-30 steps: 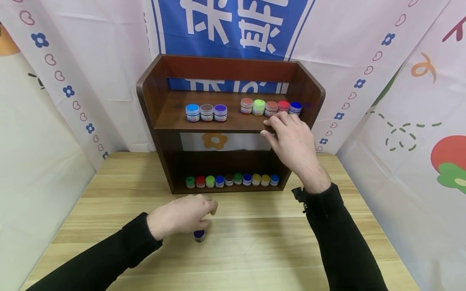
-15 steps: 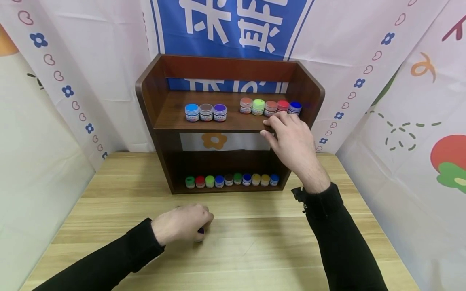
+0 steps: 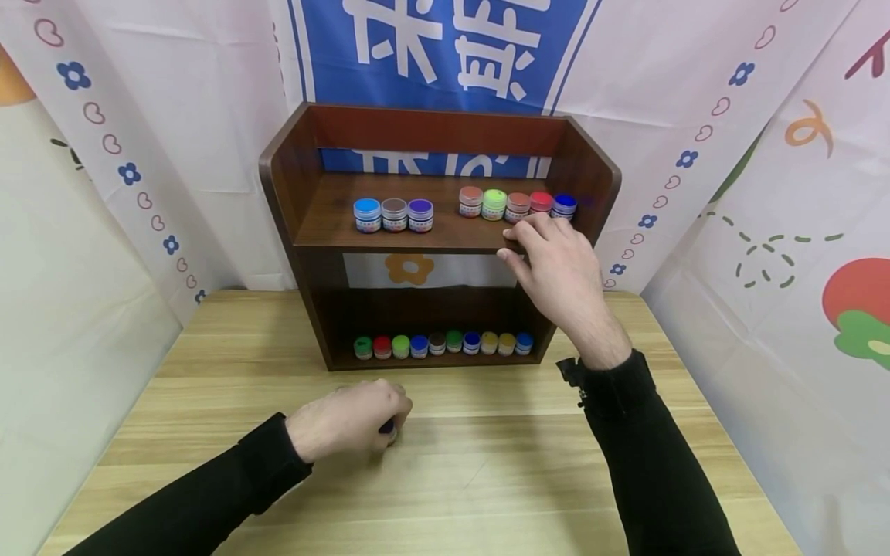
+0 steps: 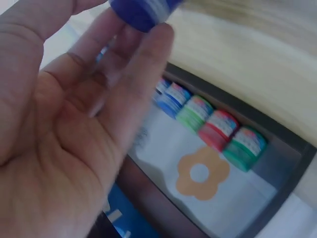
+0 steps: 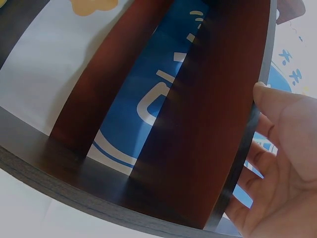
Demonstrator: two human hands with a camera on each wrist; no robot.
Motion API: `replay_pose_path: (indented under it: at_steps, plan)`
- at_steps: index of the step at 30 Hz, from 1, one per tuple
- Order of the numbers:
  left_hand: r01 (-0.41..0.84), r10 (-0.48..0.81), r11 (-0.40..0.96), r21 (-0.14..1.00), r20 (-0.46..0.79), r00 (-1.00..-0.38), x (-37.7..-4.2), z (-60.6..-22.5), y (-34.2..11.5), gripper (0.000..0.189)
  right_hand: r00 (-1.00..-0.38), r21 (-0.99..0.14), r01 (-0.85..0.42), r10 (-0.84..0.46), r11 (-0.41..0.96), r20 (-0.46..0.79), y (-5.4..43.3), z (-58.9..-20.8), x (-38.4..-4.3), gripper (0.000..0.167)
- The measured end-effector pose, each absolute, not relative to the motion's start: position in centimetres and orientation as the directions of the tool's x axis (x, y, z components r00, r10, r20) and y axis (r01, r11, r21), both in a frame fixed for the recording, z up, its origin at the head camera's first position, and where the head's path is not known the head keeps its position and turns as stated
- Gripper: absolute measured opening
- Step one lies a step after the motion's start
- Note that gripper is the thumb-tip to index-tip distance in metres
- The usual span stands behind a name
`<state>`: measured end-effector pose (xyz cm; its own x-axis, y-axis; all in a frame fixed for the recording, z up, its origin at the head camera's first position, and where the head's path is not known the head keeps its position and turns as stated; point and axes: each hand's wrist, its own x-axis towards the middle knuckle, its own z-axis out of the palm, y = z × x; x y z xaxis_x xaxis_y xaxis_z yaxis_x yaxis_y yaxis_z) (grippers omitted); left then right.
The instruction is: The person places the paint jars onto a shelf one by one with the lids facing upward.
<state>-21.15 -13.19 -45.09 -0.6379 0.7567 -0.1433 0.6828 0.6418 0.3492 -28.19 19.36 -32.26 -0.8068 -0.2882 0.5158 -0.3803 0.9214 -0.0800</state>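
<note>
A small paint jar with a dark blue lid (image 3: pixel 386 426) is pinched between the thumb and fingers of my left hand (image 3: pixel 351 417), over the table in front of the shelf. In the left wrist view the blue jar (image 4: pixel 143 12) shows at the fingertips, cut off by the top edge. My right hand (image 3: pixel 559 266) holds the front edge of the upper board of the brown wooden shelf (image 3: pixel 445 249), near its right end. In the right wrist view the thumb (image 5: pixel 262 91) touches that edge, with the other fingers on the board's far side.
On the upper board stand a group of three jars (image 3: pixel 394 216) and a row of several (image 3: pixel 494 205), partly behind my right hand. Another row of several coloured jars (image 3: pixel 436 344) lines the bottom board. The wooden table (image 3: pixel 487 463) meets printed cloth walls (image 3: pixel 751 193).
My left hand has come down onto the jar on the table, taken it between thumb and fingers, and moved it slightly toward the shelf. My right hand has stayed in place.
</note>
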Motion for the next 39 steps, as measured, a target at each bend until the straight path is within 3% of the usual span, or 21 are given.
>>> replay_pose_path:
  at_steps: [8,15,23,31,39]
  plan:
    - [0.777,0.833,0.548,0.309,-0.123,-0.539,-23.0,-44.7,-13.9,0.022,-0.805,-0.082,-0.384,-0.290,0.920,0.518,19.4,-32.2,-28.1,0.038]
    - [0.806,0.845,0.535,0.254,-0.151,-0.513,-23.8,-45.1,-14.3,0.018,-0.802,-0.083,-0.388,-0.292,0.918,0.521,19.4,-32.3,-28.1,0.037]
    - [0.886,0.893,0.449,0.117,-0.104,-0.439,-24.2,-46.4,-14.7,0.022,-0.801,-0.082,-0.388,-0.291,0.918,0.523,19.4,-32.4,-28.2,0.038]
    - [0.839,0.866,0.500,0.215,-0.102,-0.490,-24.1,-46.8,-14.9,0.027,-0.804,-0.081,-0.385,-0.291,0.920,0.519,19.4,-32.3,-28.2,0.038]
    - [0.717,0.754,0.643,0.270,-0.057,-0.654,-23.1,-46.8,-14.3,0.034,-0.807,-0.080,-0.381,-0.289,0.921,0.515,19.4,-32.3,-28.1,0.038]
